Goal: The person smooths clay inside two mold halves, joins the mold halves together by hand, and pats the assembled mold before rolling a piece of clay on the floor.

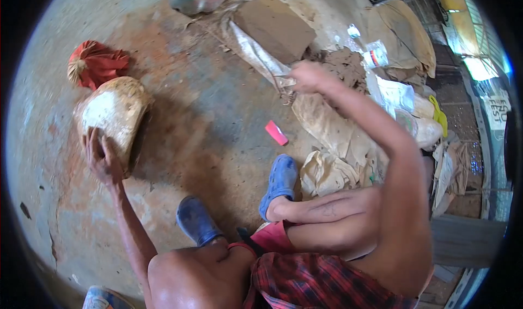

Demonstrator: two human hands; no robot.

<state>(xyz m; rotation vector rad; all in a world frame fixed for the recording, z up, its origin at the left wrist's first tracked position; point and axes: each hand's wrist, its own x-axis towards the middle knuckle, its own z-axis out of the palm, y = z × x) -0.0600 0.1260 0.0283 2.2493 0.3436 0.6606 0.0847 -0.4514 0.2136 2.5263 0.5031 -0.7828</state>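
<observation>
My left hand [102, 159] rests with its fingers apart on the lower left part of a pale, worn block [111, 110] with a rounded top. Just above the block lies a red cloth bundle [99, 64] with a tan gathered end. My right hand [310, 77] is curled at the edge of a white and tan cloth [256, 50], below a flat grey-brown clay slab [275, 28]. Blur hides what its fingers hold, if anything. Beside that hand is a heap of wet clay [347, 66].
A clear tub [199, 1] with small items stands at the top. A pink piece [276, 132] lies on the floor near my blue shoes [280, 181]. Crumpled cloths [327, 173], a labelled plastic bottle [376, 54] and bags [425, 129] are to the right.
</observation>
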